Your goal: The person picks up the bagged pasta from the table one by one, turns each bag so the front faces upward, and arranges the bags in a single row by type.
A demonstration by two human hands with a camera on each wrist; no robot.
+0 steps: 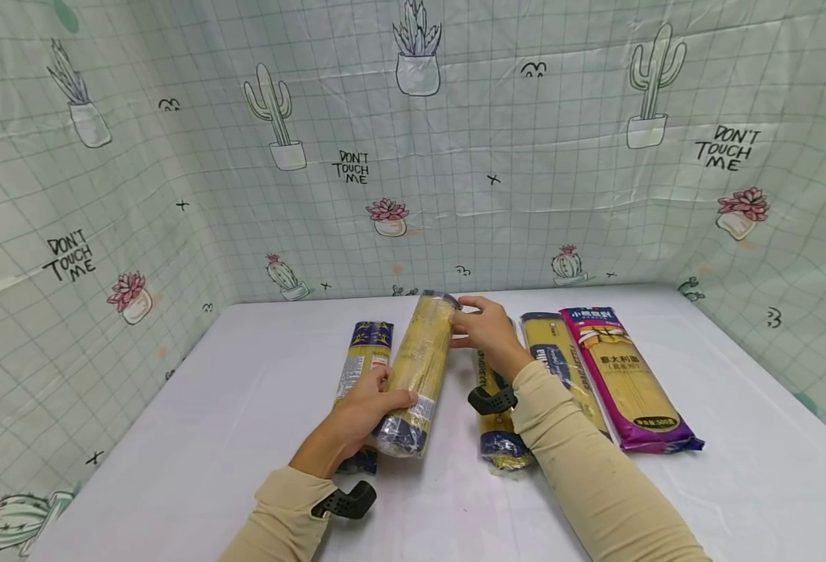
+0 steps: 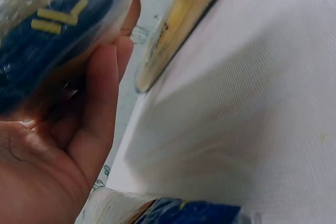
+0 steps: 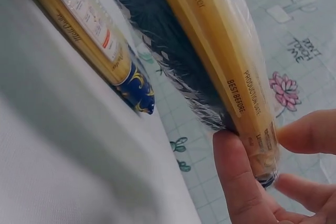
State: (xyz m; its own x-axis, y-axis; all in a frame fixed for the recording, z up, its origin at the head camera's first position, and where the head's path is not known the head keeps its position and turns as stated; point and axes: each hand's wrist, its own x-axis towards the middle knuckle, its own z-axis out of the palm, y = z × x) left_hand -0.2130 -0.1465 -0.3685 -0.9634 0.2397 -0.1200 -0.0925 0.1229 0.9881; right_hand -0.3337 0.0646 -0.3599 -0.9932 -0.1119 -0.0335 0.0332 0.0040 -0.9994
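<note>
While the left hand (image 1: 365, 407) grips the low end of a spaghetti pack (image 1: 421, 351), with its thumb across the front, the right hand (image 1: 489, 332) pinches the top end. Both arms (image 1: 596, 476) reach forward. The pack tilts above the white table (image 1: 244, 406), between a blue-topped pasta pack (image 1: 372, 336) and three more packs (image 1: 550, 332). Only the right wrist view shows "BEST BEFORE" on the held pack; the left wrist view shows yellow bars on its blue end.

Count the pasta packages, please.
5: the held package, a blue-ended package left of it; rightward, in order, a navy-ended package, a yellow package and a purple package. Others may be hidden.
</note>
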